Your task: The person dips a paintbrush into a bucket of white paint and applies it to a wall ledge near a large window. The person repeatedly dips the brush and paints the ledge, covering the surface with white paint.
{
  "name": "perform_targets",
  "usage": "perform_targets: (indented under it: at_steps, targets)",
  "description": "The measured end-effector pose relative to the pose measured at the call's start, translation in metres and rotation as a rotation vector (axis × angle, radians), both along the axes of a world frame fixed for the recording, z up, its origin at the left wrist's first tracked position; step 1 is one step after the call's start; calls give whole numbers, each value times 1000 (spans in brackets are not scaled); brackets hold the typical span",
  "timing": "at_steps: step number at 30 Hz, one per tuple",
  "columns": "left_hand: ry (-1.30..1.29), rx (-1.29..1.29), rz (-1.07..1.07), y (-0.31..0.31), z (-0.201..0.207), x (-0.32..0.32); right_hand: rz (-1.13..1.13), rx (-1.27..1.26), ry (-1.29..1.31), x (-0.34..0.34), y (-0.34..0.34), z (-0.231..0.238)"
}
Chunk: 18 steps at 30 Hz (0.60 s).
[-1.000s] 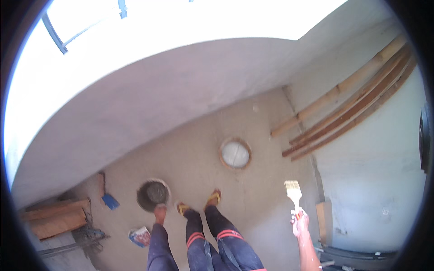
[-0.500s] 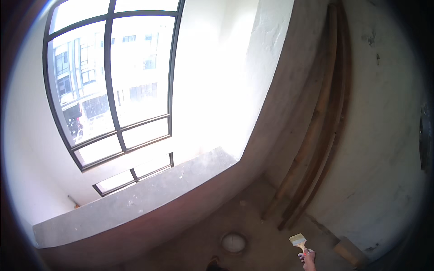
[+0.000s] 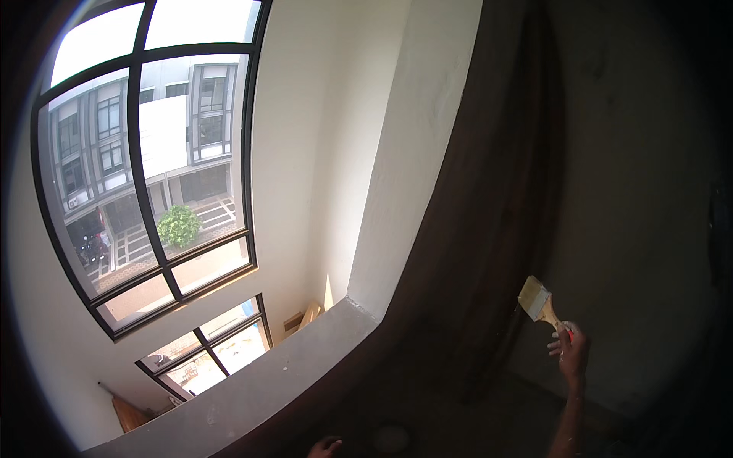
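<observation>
My right hand (image 3: 571,353) is closed round the wooden handle of a flat paintbrush (image 3: 539,299), in the dim area right of the ledge. The brush is tilted, its wide pale bristles up and to the left, held apart from the ledge. Whether the bristles touch the wall behind is too dark to tell. My left hand (image 3: 326,447) shows only partly at the lower edge, just right of the ledge; its fingers are mostly cut off and dark, and I make out nothing in it.
A grey-topped ledge (image 3: 263,389) runs across the lower left and meets a pale pillar (image 3: 416,153). Beyond it are a tall dark-framed window (image 3: 137,164) and a lower one (image 3: 210,349). Dark long boards (image 3: 534,145) lean at the right; a faint round shape (image 3: 391,437) lies below.
My right hand has risen with the paintbrush, more forearm now showing. My left hand has come into sight at the lower edge. The view has shifted, and the indoor side looks much darker.
</observation>
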State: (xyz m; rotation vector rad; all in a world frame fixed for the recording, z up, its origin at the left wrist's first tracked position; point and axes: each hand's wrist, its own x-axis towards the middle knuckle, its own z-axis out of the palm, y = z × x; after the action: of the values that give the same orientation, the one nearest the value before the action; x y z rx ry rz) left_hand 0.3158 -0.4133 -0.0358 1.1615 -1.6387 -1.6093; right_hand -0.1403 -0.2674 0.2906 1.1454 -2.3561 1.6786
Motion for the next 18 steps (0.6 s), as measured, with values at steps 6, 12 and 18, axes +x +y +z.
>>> perform_targets:
  at_steps: [6,12,18]
  targets:
    - [124,69,-393,-52,64,-3,-8,-81,459,126,-98,193]
    - [115,183,-636,-73,92,3,-73,-56,804,202,-182,294]
    - [195,217,-788,-87,100,2,-323,106,1627,208,-246,330]
